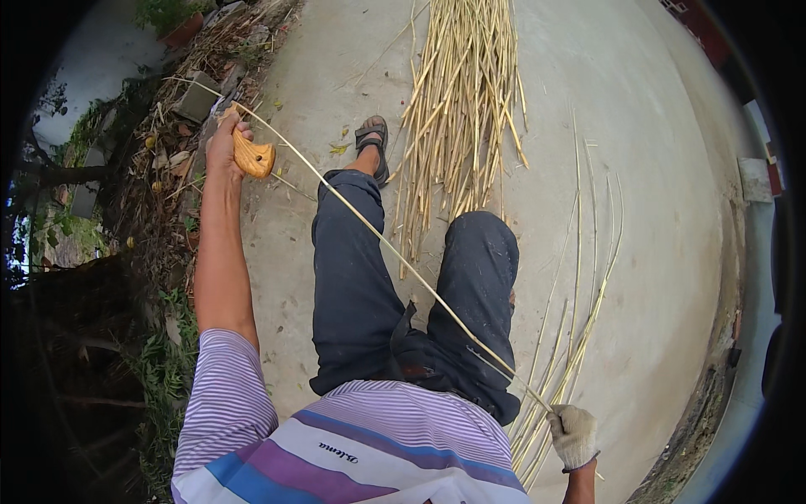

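My left hand (pixel 225 147), bare and stretched out forward on the left, is closed around a tool with a curved, orange-brown wooden handle (pixel 254 159). Its far part is mostly hidden, so its exact kind is unclear. A long, thin, pale cane (pixel 369 225) runs slantwise across my legs, from beside the tool down to the lower right. There my right hand (pixel 574 437), in a whitish knitted work glove, grips its near end beside my hip. Several slender canes (pixel 579 340) lie on the ground just past that hand.
A large bundle of straw-coloured canes (pixel 466 92) lies on the concrete ground (pixel 655 227) ahead, between and beyond my knees. Along the left run dry leaves, plants (pixel 168 353) and a grey block (pixel 197 97). A potted plant (pixel 180 29) stands at the far left.
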Tool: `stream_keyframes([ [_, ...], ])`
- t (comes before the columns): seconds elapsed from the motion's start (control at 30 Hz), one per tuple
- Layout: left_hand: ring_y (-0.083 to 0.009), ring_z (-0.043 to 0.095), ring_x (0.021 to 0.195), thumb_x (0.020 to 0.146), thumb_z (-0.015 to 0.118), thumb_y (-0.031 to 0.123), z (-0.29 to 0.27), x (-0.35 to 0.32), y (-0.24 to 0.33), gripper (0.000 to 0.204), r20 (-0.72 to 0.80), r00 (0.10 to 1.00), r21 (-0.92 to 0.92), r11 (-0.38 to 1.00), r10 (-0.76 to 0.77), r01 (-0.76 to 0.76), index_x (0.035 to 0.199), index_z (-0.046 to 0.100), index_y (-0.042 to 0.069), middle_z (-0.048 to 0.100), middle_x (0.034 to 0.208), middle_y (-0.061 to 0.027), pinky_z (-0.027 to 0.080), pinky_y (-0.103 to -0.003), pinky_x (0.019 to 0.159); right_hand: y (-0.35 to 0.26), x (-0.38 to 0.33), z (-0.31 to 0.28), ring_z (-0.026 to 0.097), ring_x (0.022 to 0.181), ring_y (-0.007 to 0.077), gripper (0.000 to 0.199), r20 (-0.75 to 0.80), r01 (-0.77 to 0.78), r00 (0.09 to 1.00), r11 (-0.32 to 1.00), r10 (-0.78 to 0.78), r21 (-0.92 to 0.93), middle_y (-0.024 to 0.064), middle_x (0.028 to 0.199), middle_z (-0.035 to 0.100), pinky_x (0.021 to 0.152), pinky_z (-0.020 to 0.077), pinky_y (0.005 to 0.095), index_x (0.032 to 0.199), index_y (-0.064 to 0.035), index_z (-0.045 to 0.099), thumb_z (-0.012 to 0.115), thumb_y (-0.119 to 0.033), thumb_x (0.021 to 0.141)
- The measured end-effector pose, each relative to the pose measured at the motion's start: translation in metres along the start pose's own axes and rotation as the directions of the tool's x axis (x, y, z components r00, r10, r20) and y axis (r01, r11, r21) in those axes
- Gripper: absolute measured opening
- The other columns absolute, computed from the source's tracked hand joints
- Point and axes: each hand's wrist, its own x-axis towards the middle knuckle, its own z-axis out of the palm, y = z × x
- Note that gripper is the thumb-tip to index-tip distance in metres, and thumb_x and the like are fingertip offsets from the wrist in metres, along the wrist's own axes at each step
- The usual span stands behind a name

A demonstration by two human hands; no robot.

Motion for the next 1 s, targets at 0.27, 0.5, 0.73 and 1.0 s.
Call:
stream_keyframes([
  [0.27,-0.0121,0.054,0.057,0.100,0.060,0.011,-0.036,0.064,0.073,0.012,-0.090,0.993,0.036,0.996,0.082,-0.079,0.110,0.054,0.009,0.054,0.071,-0.0019,0.051,-0.025,0.050,0.195,-0.127,-0.016,0.064,0.068,0.0273,0.010,-0.387,-0.558,0.806,0.794,0.448,-0.243,0.0114,0.078,0.065,0.061,0.0502,0.0390,0.100,-0.0110,0.065,0.061,-0.008,0.091],
  [0.5,-0.0100,0.054,0.061,0.104,0.057,0.017,-0.067,0.116,0.102,0.030,-0.011,0.990,0.117,0.983,0.144,-0.141,0.133,0.055,0.012,0.052,0.071,0.0009,0.051,-0.026,0.057,0.250,-0.205,0.012,0.057,0.074,0.0177,0.012,-0.393,-0.629,0.472,0.614,0.789,0.477,0.0068,0.080,0.057,0.066,0.0462,0.0274,0.094,0.0019,0.064,0.060,-0.009,0.096],
  [0.73,-0.0084,0.054,0.056,0.103,0.059,0.019,0.035,0.044,0.001,0.018,0.142,0.984,0.227,0.971,-0.107,0.073,0.118,0.057,0.011,0.055,0.072,0.0022,0.047,-0.021,0.046,0.170,-0.190,0.095,0.063,0.060,0.0192,0.016,-0.139,-0.847,0.398,0.421,0.907,0.325,0.0103,0.069,0.065,0.058,0.0496,0.0368,0.096,-0.0060,0.068,0.058,-0.019,0.095],
  [1.0,-0.0051,0.052,0.056,0.103,0.061,0.028,0.137,-0.045,-0.087,0.017,0.336,0.881,0.448,0.879,-0.334,0.162,0.115,0.060,0.016,0.054,0.072,0.0059,0.044,-0.019,0.048,0.119,-0.247,0.171,0.069,0.094,0.0405,0.030,0.032,-0.963,0.257,0.253,0.966,0.096,0.0217,0.097,0.071,0.081,0.0545,0.0475,0.099,-0.0081,0.072,0.057,-0.034,0.093],
])
